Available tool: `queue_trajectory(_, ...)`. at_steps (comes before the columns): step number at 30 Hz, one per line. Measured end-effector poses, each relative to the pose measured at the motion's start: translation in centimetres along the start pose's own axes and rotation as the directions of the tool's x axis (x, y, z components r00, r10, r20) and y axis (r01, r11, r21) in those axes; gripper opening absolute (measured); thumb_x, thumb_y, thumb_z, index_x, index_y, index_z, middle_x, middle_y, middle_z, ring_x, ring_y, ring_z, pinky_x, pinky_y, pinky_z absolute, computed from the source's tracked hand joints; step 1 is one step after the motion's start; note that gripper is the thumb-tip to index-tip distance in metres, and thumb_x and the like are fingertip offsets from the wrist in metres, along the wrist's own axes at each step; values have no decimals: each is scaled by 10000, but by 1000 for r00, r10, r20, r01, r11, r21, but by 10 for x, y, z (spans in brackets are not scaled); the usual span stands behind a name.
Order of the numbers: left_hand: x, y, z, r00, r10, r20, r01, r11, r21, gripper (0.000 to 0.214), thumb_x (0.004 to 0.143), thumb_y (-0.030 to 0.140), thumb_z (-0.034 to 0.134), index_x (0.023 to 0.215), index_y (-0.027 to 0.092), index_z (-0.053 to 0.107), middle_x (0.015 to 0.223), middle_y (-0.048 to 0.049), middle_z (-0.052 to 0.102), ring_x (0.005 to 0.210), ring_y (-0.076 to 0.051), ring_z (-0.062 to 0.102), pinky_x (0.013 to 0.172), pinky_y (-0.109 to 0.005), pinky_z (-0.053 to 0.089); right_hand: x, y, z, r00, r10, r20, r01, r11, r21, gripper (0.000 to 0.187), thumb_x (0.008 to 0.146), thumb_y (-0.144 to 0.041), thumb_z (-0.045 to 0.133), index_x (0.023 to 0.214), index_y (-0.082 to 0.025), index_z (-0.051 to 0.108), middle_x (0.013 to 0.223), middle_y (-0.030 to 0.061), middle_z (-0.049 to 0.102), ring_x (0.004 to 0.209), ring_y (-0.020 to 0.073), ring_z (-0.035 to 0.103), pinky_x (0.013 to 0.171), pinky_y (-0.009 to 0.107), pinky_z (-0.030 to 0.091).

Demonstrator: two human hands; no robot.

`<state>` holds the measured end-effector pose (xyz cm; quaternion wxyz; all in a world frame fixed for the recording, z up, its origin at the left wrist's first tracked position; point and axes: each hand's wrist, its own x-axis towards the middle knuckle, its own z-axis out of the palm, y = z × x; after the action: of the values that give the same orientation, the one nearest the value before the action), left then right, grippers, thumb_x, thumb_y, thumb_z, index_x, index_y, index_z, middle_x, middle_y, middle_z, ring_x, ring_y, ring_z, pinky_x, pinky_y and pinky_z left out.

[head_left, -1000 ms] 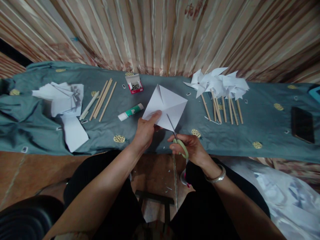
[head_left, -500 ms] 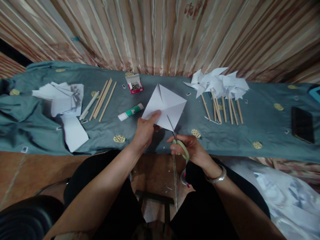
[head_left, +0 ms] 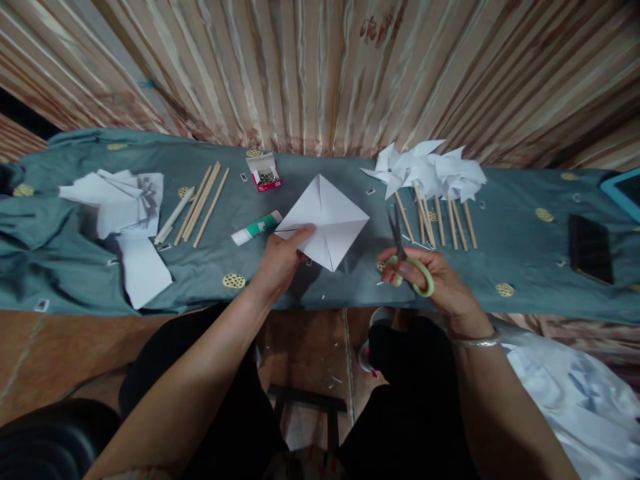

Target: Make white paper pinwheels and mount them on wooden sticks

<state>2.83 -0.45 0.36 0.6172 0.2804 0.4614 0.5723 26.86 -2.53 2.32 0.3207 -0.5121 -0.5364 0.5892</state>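
My left hand (head_left: 287, 257) pinches a white paper square (head_left: 333, 213) near its left corner, thumb on top. Creases cross the paper, and slits run in from some of its corners. To the right, apart from the paper, my right hand (head_left: 435, 273) is closed around the green handles of a pair of scissors (head_left: 399, 243), whose blades point up and away from me. Just beyond them lie several white paper pinwheels (head_left: 430, 167) on wooden sticks. A green and white glue stick (head_left: 257, 228) rests left of the paper.
Behind the glue stick stands an open red box (head_left: 266, 175) of small metal pieces. Wooden sticks (head_left: 203, 200) and a stack of white paper (head_left: 120, 200) lie at left. A dark phone (head_left: 590, 248) is at right, on the green cloth (head_left: 520, 247). A curtain (head_left: 280, 73) hangs behind.
My right hand has moved right with the scissors, drawing the blades out of the paper. The paper has turned slightly in my left hand, which keeps its pinch.
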Motion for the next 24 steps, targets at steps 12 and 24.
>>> queue_trajectory(12, -8, -15, -3, 923, -190, 334, 92, 953, 288, 282, 635, 330, 806, 836, 142, 744, 822, -46, 756, 757, -211, 668, 728, -325, 522, 13, 5, 16, 989, -31, -146, 43, 996, 80, 403, 574, -429, 873, 843, -189, 692, 618, -58, 590, 512, 77, 466, 437, 201, 359)
queue_trajectory(24, -16, -16, 9, 917, -140, 373, 95, 986, 135, 529, 679, 636, 737, 884, 148, 742, 873, -85, 744, 846, -229, 685, 740, -312, 543, 30, 17, 40, 874, -120, -471, 201, 971, 126, 356, 613, -400, 828, 864, -211, 661, 732, -28, 678, 611, 134, 596, 537, 255, 477)
